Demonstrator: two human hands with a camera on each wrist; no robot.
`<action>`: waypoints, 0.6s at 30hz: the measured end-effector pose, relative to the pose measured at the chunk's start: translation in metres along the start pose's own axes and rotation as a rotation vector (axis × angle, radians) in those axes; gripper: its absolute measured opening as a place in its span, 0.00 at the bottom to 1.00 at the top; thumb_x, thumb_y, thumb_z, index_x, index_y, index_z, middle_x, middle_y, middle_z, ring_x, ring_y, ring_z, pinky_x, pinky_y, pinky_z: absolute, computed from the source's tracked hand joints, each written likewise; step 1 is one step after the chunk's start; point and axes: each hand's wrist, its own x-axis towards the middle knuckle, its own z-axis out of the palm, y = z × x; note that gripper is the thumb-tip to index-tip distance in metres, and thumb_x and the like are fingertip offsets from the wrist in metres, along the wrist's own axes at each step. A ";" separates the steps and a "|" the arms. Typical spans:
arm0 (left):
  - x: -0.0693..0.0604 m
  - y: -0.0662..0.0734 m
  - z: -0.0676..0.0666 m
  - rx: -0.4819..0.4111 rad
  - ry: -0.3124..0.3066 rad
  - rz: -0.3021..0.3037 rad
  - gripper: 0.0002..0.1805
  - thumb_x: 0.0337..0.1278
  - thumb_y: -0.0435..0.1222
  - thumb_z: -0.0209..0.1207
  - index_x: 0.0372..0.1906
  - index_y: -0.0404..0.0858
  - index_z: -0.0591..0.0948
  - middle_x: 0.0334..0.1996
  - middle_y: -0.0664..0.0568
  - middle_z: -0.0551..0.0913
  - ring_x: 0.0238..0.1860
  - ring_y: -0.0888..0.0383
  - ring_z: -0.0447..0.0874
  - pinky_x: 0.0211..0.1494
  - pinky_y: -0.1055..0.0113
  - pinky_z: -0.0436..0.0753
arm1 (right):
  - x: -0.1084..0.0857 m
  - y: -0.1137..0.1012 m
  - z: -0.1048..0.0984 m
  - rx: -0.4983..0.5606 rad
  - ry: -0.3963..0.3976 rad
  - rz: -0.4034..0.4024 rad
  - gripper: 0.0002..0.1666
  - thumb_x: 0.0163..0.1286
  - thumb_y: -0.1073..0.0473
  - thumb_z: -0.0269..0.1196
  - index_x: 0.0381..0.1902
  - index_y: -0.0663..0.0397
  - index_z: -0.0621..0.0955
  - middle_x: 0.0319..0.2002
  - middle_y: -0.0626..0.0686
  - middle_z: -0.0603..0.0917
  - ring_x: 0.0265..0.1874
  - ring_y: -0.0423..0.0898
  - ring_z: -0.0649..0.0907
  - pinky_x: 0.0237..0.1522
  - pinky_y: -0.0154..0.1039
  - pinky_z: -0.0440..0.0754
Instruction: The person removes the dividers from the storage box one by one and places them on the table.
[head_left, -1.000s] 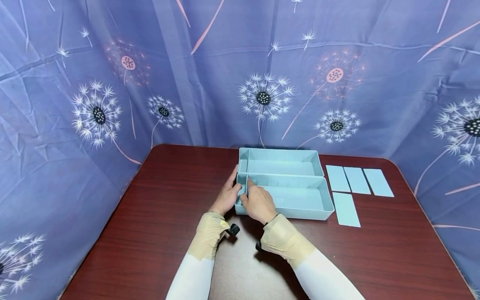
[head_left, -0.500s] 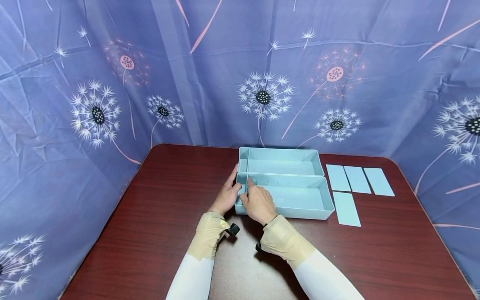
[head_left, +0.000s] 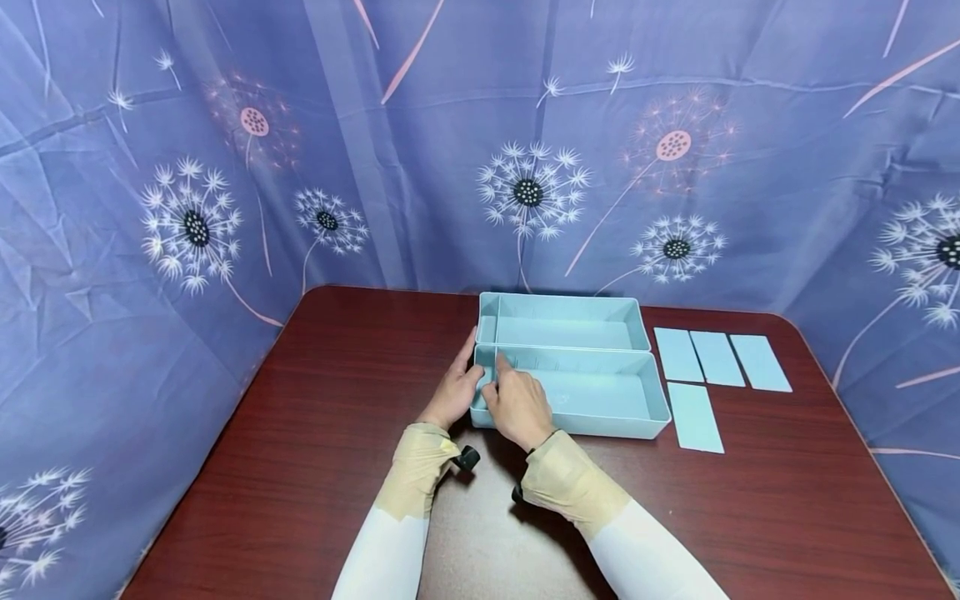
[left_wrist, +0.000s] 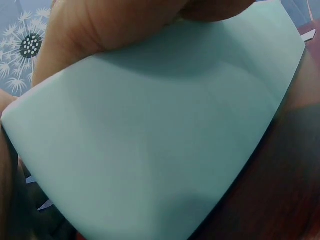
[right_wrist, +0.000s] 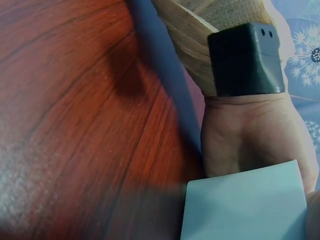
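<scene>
Two long pale blue boxes lie one behind the other in the head view, the near box [head_left: 585, 427] touching the far box [head_left: 570, 335]. My left hand [head_left: 450, 393] grips the near box's left end, fingers along its outside and thumb over the rim. Up close in the left wrist view, the box wall [left_wrist: 150, 125] shows with the hand [left_wrist: 120, 25] over its rim. My right hand [head_left: 521, 407] reaches over the front wall and pinches an upright divider [head_left: 496, 360] near that left end, index finger pointing away. The right wrist view shows the palm [right_wrist: 250, 132] behind a box wall [right_wrist: 245, 205].
Several flat pale blue panels lie right of the boxes, three in a back row [head_left: 716, 359] and one nearer [head_left: 696, 417]. The far box has a divider [head_left: 498, 321] near its left end. A dandelion-patterned cloth [head_left: 420, 208] hangs behind the dark red table [head_left: 330, 375].
</scene>
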 end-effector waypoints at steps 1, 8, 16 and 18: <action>0.000 0.000 0.000 -0.002 -0.002 0.001 0.39 0.74 0.39 0.44 0.84 0.67 0.48 0.84 0.58 0.50 0.83 0.51 0.47 0.83 0.45 0.53 | 0.000 0.000 0.000 -0.004 0.004 -0.002 0.37 0.70 0.60 0.57 0.75 0.69 0.68 0.14 0.47 0.74 0.13 0.43 0.70 0.19 0.38 0.68; 0.001 -0.001 0.000 -0.006 -0.004 0.003 0.40 0.73 0.39 0.44 0.84 0.66 0.48 0.84 0.59 0.49 0.84 0.52 0.47 0.83 0.45 0.53 | 0.000 0.002 0.003 -0.022 0.036 -0.022 0.37 0.69 0.60 0.58 0.74 0.70 0.69 0.14 0.46 0.74 0.14 0.43 0.70 0.20 0.38 0.69; 0.002 -0.003 -0.001 0.011 -0.019 -0.001 0.39 0.74 0.40 0.43 0.83 0.70 0.47 0.85 0.58 0.48 0.84 0.52 0.47 0.83 0.45 0.53 | 0.001 0.002 0.004 -0.024 0.059 -0.047 0.37 0.69 0.61 0.59 0.73 0.72 0.70 0.15 0.46 0.74 0.14 0.43 0.70 0.21 0.39 0.70; 0.002 -0.003 -0.002 0.011 -0.023 0.001 0.39 0.75 0.40 0.43 0.84 0.66 0.46 0.85 0.58 0.48 0.84 0.52 0.46 0.83 0.45 0.53 | 0.001 0.002 0.004 -0.026 0.059 -0.050 0.37 0.69 0.61 0.59 0.73 0.72 0.70 0.15 0.46 0.74 0.14 0.44 0.71 0.21 0.39 0.70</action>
